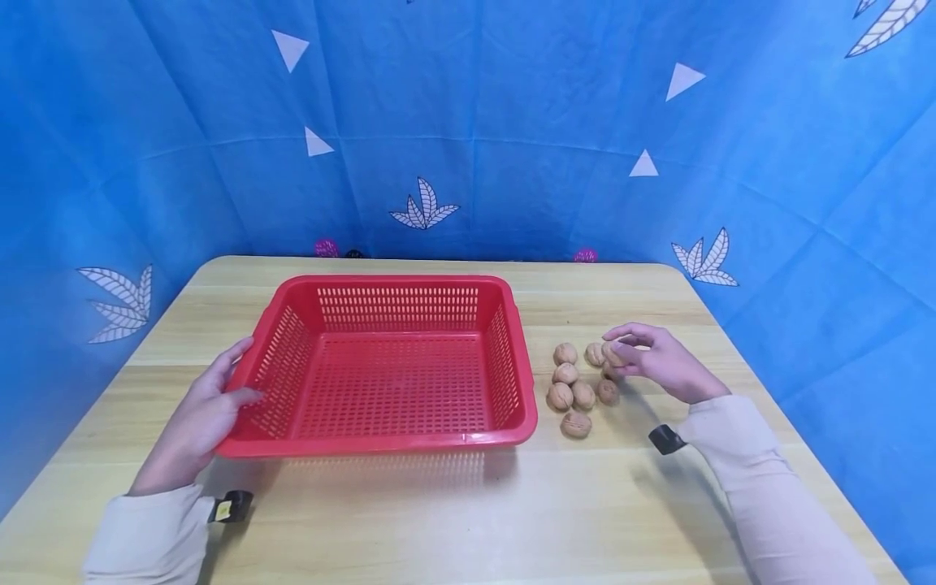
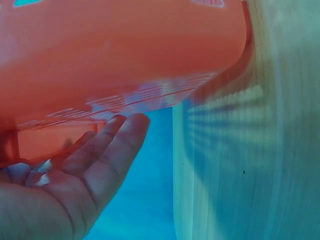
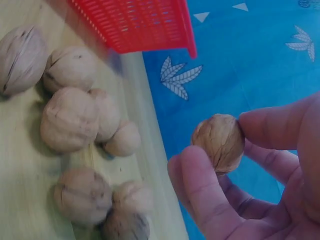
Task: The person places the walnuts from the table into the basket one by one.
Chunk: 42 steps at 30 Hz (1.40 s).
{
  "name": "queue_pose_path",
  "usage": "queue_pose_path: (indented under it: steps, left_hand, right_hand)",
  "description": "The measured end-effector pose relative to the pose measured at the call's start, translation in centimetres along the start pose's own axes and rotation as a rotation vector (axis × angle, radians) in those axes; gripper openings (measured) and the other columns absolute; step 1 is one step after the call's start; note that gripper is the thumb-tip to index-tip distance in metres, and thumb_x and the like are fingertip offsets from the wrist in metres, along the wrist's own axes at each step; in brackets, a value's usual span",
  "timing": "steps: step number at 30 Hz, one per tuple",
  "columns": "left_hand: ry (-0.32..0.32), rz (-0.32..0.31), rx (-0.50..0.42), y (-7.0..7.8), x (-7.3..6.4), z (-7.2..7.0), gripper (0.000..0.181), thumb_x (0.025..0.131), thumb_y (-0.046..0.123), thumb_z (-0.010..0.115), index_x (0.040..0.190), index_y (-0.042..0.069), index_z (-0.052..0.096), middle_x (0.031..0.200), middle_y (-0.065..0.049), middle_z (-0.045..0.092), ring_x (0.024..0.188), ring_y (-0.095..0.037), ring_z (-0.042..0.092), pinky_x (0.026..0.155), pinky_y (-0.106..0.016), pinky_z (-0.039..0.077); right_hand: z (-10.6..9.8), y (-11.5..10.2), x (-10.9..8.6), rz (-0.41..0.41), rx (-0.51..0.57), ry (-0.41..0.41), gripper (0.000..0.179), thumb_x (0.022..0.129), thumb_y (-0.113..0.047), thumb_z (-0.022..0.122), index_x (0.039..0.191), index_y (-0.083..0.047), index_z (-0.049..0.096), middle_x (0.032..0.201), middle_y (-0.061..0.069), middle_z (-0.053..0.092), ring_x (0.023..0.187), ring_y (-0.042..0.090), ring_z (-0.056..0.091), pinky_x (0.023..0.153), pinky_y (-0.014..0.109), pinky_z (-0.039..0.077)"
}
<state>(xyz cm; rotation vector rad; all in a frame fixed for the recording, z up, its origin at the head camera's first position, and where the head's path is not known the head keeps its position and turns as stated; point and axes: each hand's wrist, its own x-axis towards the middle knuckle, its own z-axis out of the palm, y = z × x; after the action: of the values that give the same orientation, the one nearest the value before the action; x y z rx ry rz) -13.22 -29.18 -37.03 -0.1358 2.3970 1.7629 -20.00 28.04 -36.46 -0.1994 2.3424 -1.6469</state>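
**Round tan walnut (image 3: 218, 142) up in the right hand (image 1: 661, 361)!**

We see it pinched between thumb and fingers, apart from the wrinkled tan walnuts (image 1: 560, 396) clustered on the pale wood-grain tabletop (image 1: 409, 528). Opposite, we have the left hand (image 1: 201, 410) clamped on the left rim of the red rectangular plastic basket (image 1: 380, 446), thumb over the edge. Behind, we spot blue leaf-printed cloth (image 1: 468, 97).

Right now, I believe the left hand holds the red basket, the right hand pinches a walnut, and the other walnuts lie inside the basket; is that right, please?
Not quite: the other walnuts lie on the table beside the red basket, not inside it, as the head view shows. The left hand does hold the basket, and the right hand does pinch a walnut.
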Motion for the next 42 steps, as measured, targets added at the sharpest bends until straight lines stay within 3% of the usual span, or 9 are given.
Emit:
queue_pose_path:
  steps: [5, 11, 19, 27, 42]
  left_hand:
    - [0.005, 0.009, 0.018, -0.1, 0.0, 0.0, 0.08, 0.098, 0.011, 0.051, 0.157, 0.028, -0.001, 0.15, -0.024, 0.023, 0.1, -0.018, 0.059, 0.076, -0.042, 0.057]
    - [0.014, 0.012, 0.021, 0.0, 0.1, 0.0, 0.079, 0.099, 0.009, 0.05, 0.157, 0.025, 0.0, 0.15, -0.025, 0.023, 0.097, -0.013, 0.059, 0.076, -0.042, 0.057]
    - [0.027, 0.006, 0.001, 0.2, 0.2, 0.1, 0.078, 0.099, 0.009, 0.05, 0.157, 0.024, 0.001, 0.149, -0.025, 0.024, 0.1, -0.018, 0.058, 0.075, -0.043, 0.057]
    - [0.033, 0.016, 0.033, 0.3, 0.6, -0.2, 0.077, 0.099, 0.007, 0.048, 0.157, 0.022, 0.001, 0.15, -0.026, 0.024, 0.098, -0.015, 0.059, 0.076, -0.041, 0.057]
    - [0.018, 0.004, 0.039, 0.2, 1.0, -0.2, 0.077, 0.099, 0.008, 0.047, 0.157, 0.025, -0.001, 0.152, -0.026, 0.021, 0.107, -0.023, 0.054, 0.077, -0.04, 0.057]
  right_hand:
    - [0.5, -0.5, 0.6, -0.001, 0.13, -0.039, 0.036, 0.1, -0.01, 0.052, 0.128, 0.011, 0.043, 0.118, 0.019, 0.048, 0.106, 0.028, 0.061, 0.097, 0.044, 0.047]
    - [1.2, -1.3, 1.5, -0.004, 0.216, -0.087, 0.042, 0.098, -0.01, 0.056, 0.129, 0.011, 0.039, 0.113, 0.016, 0.052, 0.097, 0.02, 0.065, 0.098, 0.04, 0.047]
    - [2.2, -2.7, 2.7, -0.007, 0.228, -0.11, 0.038, 0.097, -0.009, 0.057, 0.127, 0.009, 0.041, 0.112, 0.012, 0.052, 0.098, 0.02, 0.064, 0.091, 0.03, 0.051]
    - [3.6, -4.0, 4.0, -0.041, 0.266, -0.13, 0.032, 0.098, -0.006, 0.054, 0.124, 0.008, 0.042, 0.111, 0.013, 0.052, 0.1, 0.019, 0.062, 0.094, 0.033, 0.049]
    - [6.8, -6.1, 6.4, -0.051, 0.312, -0.16, 0.033, 0.096, -0.006, 0.057, 0.124, 0.007, 0.046, 0.11, 0.014, 0.055, 0.101, 0.024, 0.062, 0.093, 0.039, 0.05]
